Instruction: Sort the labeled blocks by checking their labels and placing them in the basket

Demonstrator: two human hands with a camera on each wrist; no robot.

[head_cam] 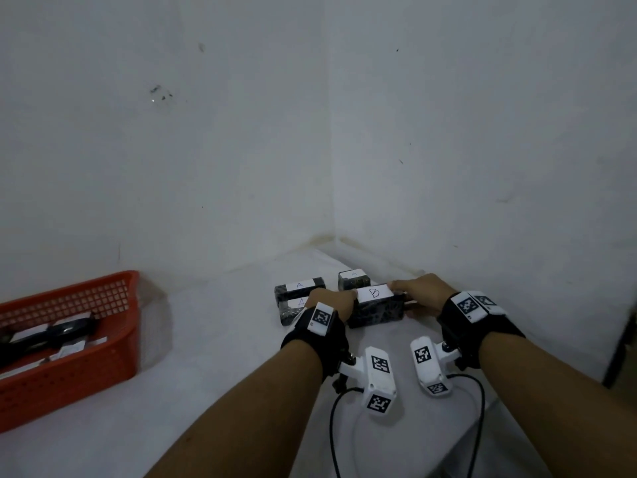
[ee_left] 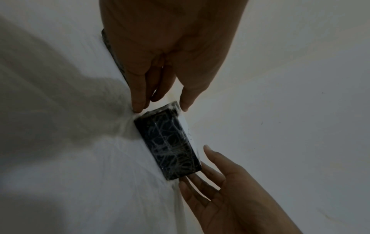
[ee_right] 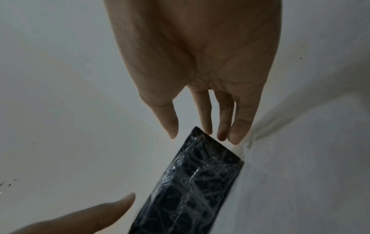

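Head cam: high, wide, looking forward-down into wall corner at 12 o'clock. Wrist cams: close, along each palm toward the fingertips. All three share the B block (head_cam: 376,306) (ee_left: 168,148) (ee_right: 192,186).

Both forearms reach forward side by side, each wrist wrapped in a black strap carrying white marker-tagged camera mounts. The left hand (head_cam: 331,300) sits with fingers (ee_left: 138,95) extended and nearly straight, thumb set apart from them, palm turned toward the right hand. The right hand (head_cam: 425,291) mirrors it, palm facing left, its fingers (ee_right: 239,126) long and only slightly bent, thumb spread away, the two hands facing each other a little apart.
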